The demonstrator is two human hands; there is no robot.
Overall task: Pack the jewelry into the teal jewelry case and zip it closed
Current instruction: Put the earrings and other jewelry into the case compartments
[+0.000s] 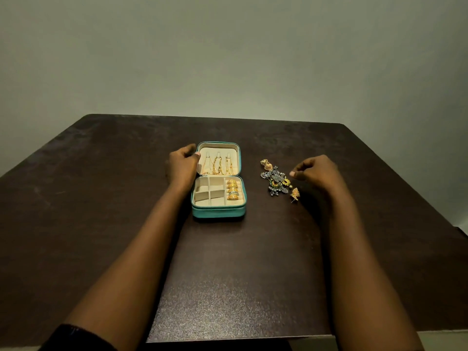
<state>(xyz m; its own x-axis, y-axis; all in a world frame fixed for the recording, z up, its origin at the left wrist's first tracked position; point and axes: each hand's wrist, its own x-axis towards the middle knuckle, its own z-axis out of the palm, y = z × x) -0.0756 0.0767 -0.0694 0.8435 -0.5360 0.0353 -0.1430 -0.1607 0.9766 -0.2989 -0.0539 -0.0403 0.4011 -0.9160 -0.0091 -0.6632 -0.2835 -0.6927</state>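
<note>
Dark brown table (pixel 101 198) against a plain grey-green wall (pixel 228 59). We record the teal case (pixel 218 211) lying open near the table's middle, its lid (pixel 218 143) folded back on the far side. Gold chains (pixel 217 166) hang inside the lid. Gold rings (pixel 232 190) sit in the right-hand slot of the base, and the other compartments show only cream lining. We note the left hand (pixel 183 165) with fingers curled round the lid's left rim. To the right of the case, apart from it, lies a heap of earrings (pixel 276 179). The right hand (pixel 316 173) hovers just beside the heap, fingers curled, with nothing seen in them.
</note>
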